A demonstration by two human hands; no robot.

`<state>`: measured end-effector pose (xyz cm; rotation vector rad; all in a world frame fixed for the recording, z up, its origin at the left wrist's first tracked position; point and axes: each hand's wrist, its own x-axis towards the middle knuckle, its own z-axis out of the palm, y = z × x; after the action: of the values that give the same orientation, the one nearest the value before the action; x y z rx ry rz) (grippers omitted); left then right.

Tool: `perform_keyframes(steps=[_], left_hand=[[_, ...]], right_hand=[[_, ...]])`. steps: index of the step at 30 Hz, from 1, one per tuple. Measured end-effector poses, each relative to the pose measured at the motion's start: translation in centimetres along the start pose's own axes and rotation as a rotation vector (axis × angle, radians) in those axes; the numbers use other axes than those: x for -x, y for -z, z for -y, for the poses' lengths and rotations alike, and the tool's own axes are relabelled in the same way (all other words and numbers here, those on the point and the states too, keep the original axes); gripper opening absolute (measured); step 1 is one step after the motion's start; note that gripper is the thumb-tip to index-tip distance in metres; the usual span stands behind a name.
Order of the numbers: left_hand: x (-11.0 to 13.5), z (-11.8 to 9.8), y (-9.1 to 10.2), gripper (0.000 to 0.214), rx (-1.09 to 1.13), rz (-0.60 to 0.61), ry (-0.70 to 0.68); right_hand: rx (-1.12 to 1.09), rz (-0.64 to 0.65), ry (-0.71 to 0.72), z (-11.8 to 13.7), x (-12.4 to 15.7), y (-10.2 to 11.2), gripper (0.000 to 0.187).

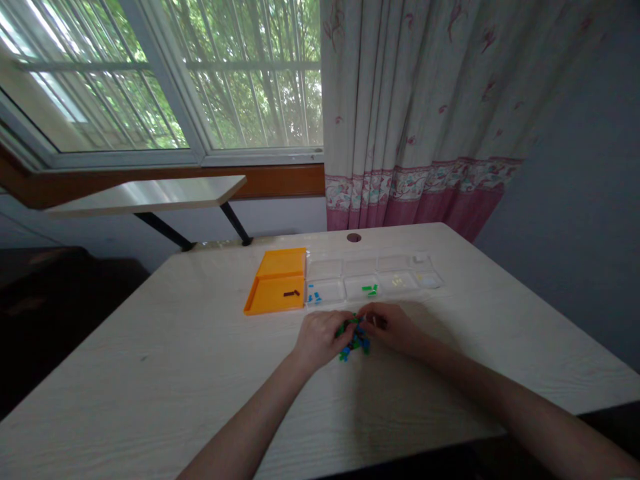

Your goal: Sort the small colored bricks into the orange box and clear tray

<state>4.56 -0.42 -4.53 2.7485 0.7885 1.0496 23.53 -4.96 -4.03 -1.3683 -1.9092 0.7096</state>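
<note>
Both hands meet over a small assembly of green, blue and dark building blocks (357, 343) near the middle of the table. My left hand (321, 337) grips its left side, thumb and fingers closed on it. From the right, my right hand (393, 325) pinches the assembly's upper right part with curled fingers. The palms and fingers hide much of its top. Just beyond the hands stands a row of clear plastic trays (345, 291) holding loose blue pieces (315, 297), green pieces (371, 290) and pale yellow pieces (397, 281).
An open orange case (275, 297) with a few dark pieces (291, 293) adjoins the trays on the left. The pale wooden table (175, 373) has a round cable hole (354, 237) at the back. A raised shelf (155, 193) stands at back left, below the window; a curtain (400, 120) hangs behind.
</note>
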Motion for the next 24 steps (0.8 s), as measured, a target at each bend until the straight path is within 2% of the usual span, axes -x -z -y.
perform_keyframes(steps=[4,10,21,24], left_hand=[[0.01,0.16,-0.01,0.017,0.002,0.041,0.014],[-0.11,0.16,0.17,0.016,0.006,0.117,0.023],[-0.2,0.07,0.26,0.018,0.033,0.114,-0.005],[-0.32,0.12,0.75,0.02,0.046,0.135,0.037]], right_hand=[[0.142,-0.007,0.096,0.15,0.12,0.19,0.019],[0.213,-0.003,0.18,-0.19,0.16,0.21,0.02],[0.244,-0.03,0.206,-0.22,0.23,0.23,0.016],[0.247,-0.06,0.226,-0.28,0.2,0.33,0.015]])
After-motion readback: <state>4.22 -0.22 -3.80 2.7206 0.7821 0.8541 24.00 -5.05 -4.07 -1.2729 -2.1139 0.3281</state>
